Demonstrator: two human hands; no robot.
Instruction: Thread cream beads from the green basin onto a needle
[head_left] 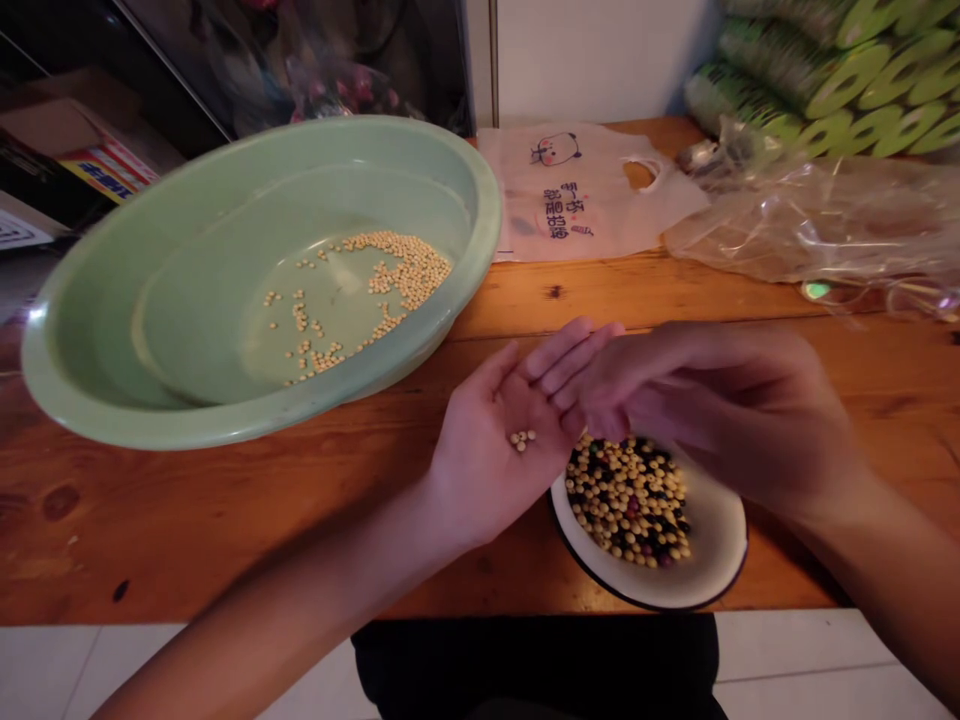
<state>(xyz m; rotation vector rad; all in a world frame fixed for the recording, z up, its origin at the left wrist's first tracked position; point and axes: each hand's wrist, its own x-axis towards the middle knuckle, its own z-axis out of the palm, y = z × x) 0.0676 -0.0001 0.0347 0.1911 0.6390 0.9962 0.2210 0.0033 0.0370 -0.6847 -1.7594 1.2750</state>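
My left hand point(502, 450) lies palm up, cupped beside the bowl, with several small pale beads point(522, 440) resting in its palm. Over its fingers, my right hand point(720, 410) reaches in from the right, slightly blurred. Its fingers are bent and pressed together at the left fingertips; what they hold, if anything, is hidden. Below both hands stands a white bowl point(716, 540) with a dark rim, partly covered by them. Mixed pale, black and a few reddish beads point(630, 500) lie in it. To the left, a large green basin point(202, 300) sits tilted, with pale beads point(409, 270) scattered over its bottom.
On the wooden table point(360, 510), a printed plastic bag point(570, 200) lies flat behind my hands. Crumpled clear plastic point(825, 220) and stacked green rolls point(847, 80) are at the back right. An open cardboard box point(67, 140) stands behind the basin at left.
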